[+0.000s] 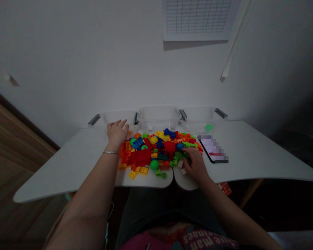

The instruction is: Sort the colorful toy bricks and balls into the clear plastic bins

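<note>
Here, the right tub [195, 114] holds a green piece [209, 127].

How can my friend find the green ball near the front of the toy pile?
Start at the white table, then find the colourful toy pile before the clear bins. Near its front sits the green ball. It's round, unlike the yellow bricks beside it, and nearer you than the other green balls.

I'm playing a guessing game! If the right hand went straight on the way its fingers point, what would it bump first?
Probably the blue ball, right in front of the right hand. They might even be touching already; one picture can't show depth clearly.
</note>
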Available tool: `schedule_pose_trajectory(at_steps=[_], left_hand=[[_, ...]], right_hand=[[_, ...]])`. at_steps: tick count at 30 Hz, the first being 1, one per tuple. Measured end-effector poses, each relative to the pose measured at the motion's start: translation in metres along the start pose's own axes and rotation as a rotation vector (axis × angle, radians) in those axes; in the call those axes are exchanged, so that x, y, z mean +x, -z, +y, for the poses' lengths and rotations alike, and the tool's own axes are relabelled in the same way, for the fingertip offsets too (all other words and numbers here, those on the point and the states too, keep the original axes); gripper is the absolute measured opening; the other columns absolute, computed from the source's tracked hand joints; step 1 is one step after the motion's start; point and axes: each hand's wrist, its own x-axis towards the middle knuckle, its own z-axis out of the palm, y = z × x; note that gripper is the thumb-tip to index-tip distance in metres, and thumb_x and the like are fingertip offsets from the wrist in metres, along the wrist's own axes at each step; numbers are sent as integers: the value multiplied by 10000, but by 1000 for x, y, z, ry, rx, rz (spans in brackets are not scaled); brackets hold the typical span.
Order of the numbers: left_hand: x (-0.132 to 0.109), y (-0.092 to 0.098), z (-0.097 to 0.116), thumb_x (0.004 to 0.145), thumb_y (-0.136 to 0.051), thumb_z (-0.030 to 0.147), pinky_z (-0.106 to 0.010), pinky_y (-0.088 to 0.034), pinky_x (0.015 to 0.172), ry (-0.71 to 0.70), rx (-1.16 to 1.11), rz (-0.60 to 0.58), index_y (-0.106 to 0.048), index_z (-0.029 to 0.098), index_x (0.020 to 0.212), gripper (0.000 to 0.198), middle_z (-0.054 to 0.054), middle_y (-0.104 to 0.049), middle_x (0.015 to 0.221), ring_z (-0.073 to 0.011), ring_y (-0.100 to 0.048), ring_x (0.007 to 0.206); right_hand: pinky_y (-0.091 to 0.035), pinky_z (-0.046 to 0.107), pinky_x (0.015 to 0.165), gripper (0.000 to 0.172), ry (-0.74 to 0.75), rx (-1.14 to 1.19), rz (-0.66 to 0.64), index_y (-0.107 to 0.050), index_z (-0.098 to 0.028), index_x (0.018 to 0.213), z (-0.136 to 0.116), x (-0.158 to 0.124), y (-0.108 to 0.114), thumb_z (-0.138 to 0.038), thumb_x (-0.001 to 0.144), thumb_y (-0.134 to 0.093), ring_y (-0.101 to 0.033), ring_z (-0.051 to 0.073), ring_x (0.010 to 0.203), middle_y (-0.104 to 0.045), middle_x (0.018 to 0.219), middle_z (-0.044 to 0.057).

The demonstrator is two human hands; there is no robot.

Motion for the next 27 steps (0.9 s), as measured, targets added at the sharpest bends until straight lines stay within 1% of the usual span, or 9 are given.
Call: schedule_pose_trajectory(at_steps=[3, 6, 10, 13, 14, 16, 20, 23, 27], left_hand=[[-1, 2, -2, 879, -419, 360, -463, -255, 1117, 13, -31, -7, -633, 219, 1234, 438, -116, -620, 1288, -264, -487, 1243], [-3, 9, -2, 854, -456, 346, -448, -249, 1128, -6, -61, -14, -609, 215, 1257, 451, -108, -627, 1284, -256, -497, 1247], [-16, 30, 4, 820, -506, 342, -441, -288, 1107, -41, -108, 13, -622, 215, 1213, 429, -90, -646, 1253, -261, -532, 1209], [-40, 49, 8, 850, -490, 372, -424, -348, 1068, -123, -170, -8, -688, 216, 1074, 338, -82, -669, 1214, -248, -571, 1160], [-50, 54, 8, 852, -493, 379, -426, -365, 1053, -130, -175, -26, -702, 225, 1027, 314, -72, -688, 1174, -244, -592, 1123], [-72, 60, 7, 851, -499, 380, -434, -404, 1010, -119, -168, -90, -704, 224, 1025, 311, -68, -719, 1081, -250, -621, 1055], [-109, 62, 4, 821, -558, 393, -444, -434, 976, -116, -117, -246, -689, 192, 1060, 339, -105, -701, 1113, -277, -621, 1048], [-119, 61, 6, 804, -597, 395, -439, -443, 970, -131, -68, -351, -690, 207, 1044, 318, -101, -699, 1106, -281, -620, 1043], [-121, 59, 13, 766, -650, 381, -431, -448, 972, -124, 8, -397, -672, 184, 1082, 373, -118, -693, 1111, -296, -611, 1056]], right_hand=[[-441, 527, 996, 383, -7, -3, 4, -558, -197, 1200, 1, 0, -1, -167, 821, -513, -561, 291, 1106, -635, 1141, 122], [-446, 528, 986, 390, -1, 4, 13, -553, -202, 1202, 2, -1, -1, -165, 816, -513, -563, 291, 1097, -631, 1138, 120], [-433, 524, 1003, 382, 0, 4, 14, -557, -199, 1194, 2, -1, -1, -159, 817, -510, -560, 290, 1111, -634, 1145, 120], [-434, 520, 998, 371, -5, 2, 10, -563, -194, 1183, 1, -1, -1, -160, 818, -508, -562, 291, 1108, -638, 1141, 121], [-437, 520, 992, 365, -8, 0, 10, -565, -192, 1178, 1, -1, -1, -162, 819, -507, -563, 291, 1102, -641, 1135, 121], [-446, 518, 974, 351, -10, 0, 10, -569, -188, 1164, 1, -1, -1, -165, 820, -504, -567, 291, 1085, -645, 1119, 119], [-451, 500, 967, 338, 24, 4, 14, -572, -184, 1149, 1, -1, -1, -157, 820, -498, -568, 283, 1067, -647, 1104, 116], [-454, 496, 964, 333, 41, 0, 17, -574, -176, 1145, 1, -1, 0, -156, 821, -500, -567, 284, 1066, -648, 1103, 122], [-443, 504, 986, 321, 28, -3, 8, -577, -187, 1140, 0, -1, 0, -159, 830, -500, -566, 283, 1085, -654, 1118, 115]])
